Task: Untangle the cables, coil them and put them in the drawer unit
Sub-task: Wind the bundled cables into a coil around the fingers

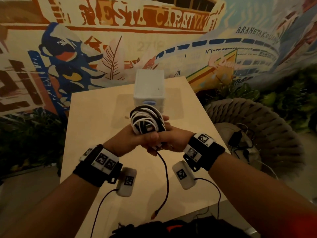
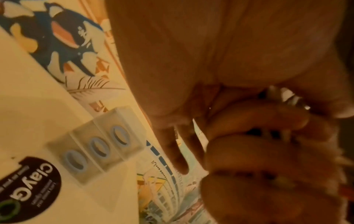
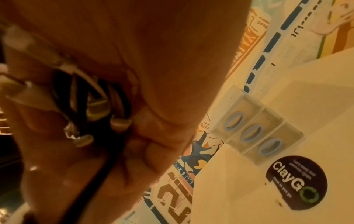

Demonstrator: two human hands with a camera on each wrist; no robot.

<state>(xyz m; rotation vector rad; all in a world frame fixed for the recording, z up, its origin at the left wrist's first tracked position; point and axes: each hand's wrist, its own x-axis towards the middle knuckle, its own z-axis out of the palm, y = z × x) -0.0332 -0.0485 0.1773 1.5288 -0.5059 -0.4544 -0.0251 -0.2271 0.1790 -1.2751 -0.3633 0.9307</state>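
Note:
A bundle of black and white cables (image 1: 147, 120) is held above the middle of the pale table (image 1: 96, 134). My left hand (image 1: 135, 140) and my right hand (image 1: 169, 140) both grip its lower part, thumbs meeting in front. One black cable (image 1: 165, 177) hangs from the hands, ending in a plug (image 1: 154, 214) near the table's front edge. In the right wrist view, cable strands and plugs (image 3: 95, 106) sit inside the curled fingers. The white drawer unit (image 1: 149, 88) stands behind the bundle, its three drawers with blue oval handles (image 2: 95, 145) (image 3: 250, 133) closed.
A round black sticker (image 3: 296, 181) lies on the table in front of the drawer unit. A woven chair (image 1: 253, 127) with a black adapter and leads stands to the right. A painted mural wall (image 1: 120, 40) rises behind the table. Thin sensor wires (image 1: 101, 208) trail from my wrists.

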